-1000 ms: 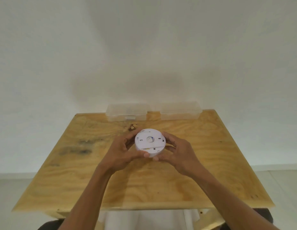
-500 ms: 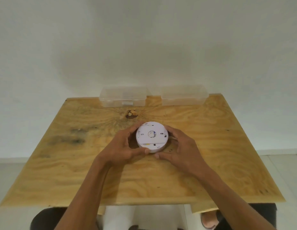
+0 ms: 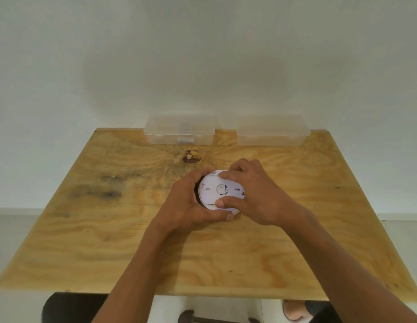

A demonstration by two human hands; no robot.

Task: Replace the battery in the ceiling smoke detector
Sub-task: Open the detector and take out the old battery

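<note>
My left hand [image 3: 191, 203] is wrapped around the left side and near edge of the smoke detector [image 3: 220, 191], fingers curled over its far rim and the thumb laid along the near rim, its tip pressed against the white housing. My right hand [image 3: 256, 194] is clamped on the same unit from the right: the forefinger lies flat across the far part of the upper face, and the thumb presses down on the near part of that face. Both hands are closed on the detector; neither is spread.

The detector is a round white disc. It sits at the table [image 3: 109, 241], roughly centre, slightly toward the far half. Whether its underside rests on the wood or is lifted just clear, I cannot tell. The face turned up toward me carries a small round centre feature, small slots on either side of it, and some print too small to read.

The table is bare plywood with dark smudges at the left and a knot [image 3: 191, 157] just beyond the detector. Two clear plastic boxes stand side by side at the far edge against the wall: the left box [image 3: 179, 132] and the right box [image 3: 271, 132], both with lids down. Both are well apart from my hands.
</note>
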